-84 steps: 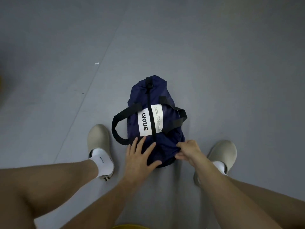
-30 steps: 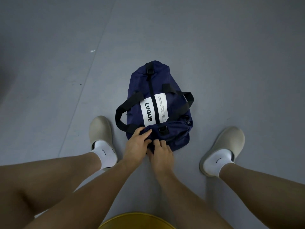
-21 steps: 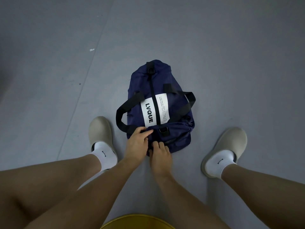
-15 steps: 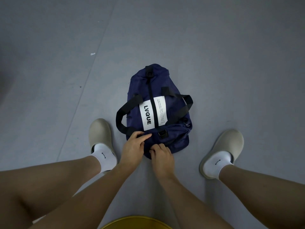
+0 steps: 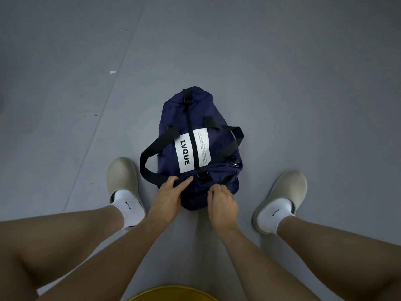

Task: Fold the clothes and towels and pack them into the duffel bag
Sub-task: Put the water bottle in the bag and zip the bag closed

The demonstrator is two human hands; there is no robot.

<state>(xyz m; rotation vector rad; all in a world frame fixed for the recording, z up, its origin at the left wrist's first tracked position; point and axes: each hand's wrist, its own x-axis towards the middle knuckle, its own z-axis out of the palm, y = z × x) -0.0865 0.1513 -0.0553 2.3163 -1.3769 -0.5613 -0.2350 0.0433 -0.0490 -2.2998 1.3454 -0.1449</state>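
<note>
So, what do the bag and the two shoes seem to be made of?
The navy duffel bag looks like thin woven synthetic fabric, matte: it creases and sags softly. Its black handles look like flat webbing. The beige shoes look like moulded foam or rubber: smooth, seamless, dull. I cannot be sure of either.
</note>
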